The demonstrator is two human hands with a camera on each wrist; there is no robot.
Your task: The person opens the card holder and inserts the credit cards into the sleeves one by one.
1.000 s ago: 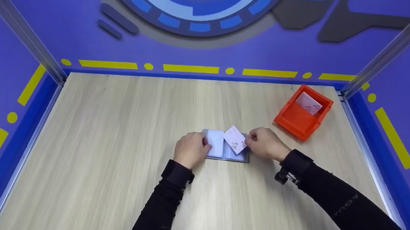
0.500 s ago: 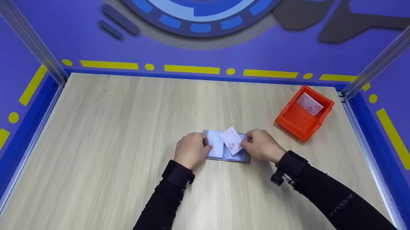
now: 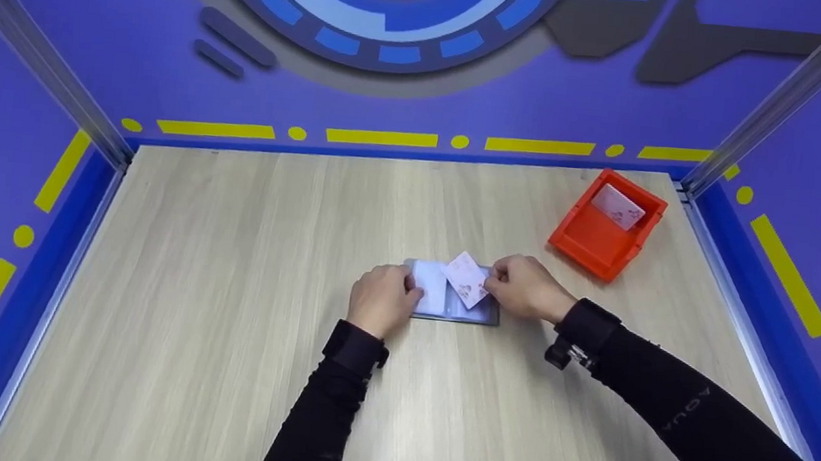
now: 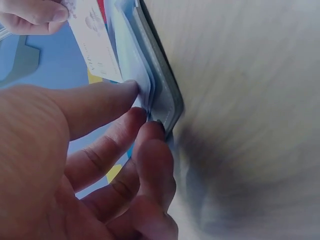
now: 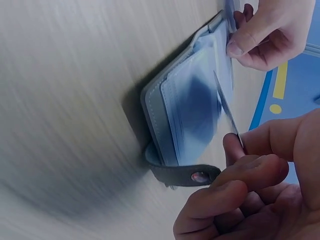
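A small card holder (image 3: 430, 289) with clear plastic sleeves lies spread open on the table. My left hand (image 3: 383, 300) pinches its left sleeve pages; in the left wrist view the thumb presses the pages (image 4: 131, 55) from one side, fingertips at the other. Between thumb and finger, my right hand (image 3: 530, 289) holds a pale pink patterned card (image 3: 465, 278) by its right corner. The card is tilted over the holder's right half, seen edge-on (image 5: 228, 108) in the right wrist view. A strap with a snap button (image 5: 182, 174) sticks out from the holder's side.
An orange-red bin (image 3: 589, 251) stands at the back right of the wooden table (image 3: 225, 280), with more pink cards (image 3: 618, 207) inside. Blue printed panels (image 3: 393, 101) border the table at the back and both sides.
My right hand has shifted slightly left with the card, bringing it a little closer to the middle of the holder. The left hand keeps its place on the holder.
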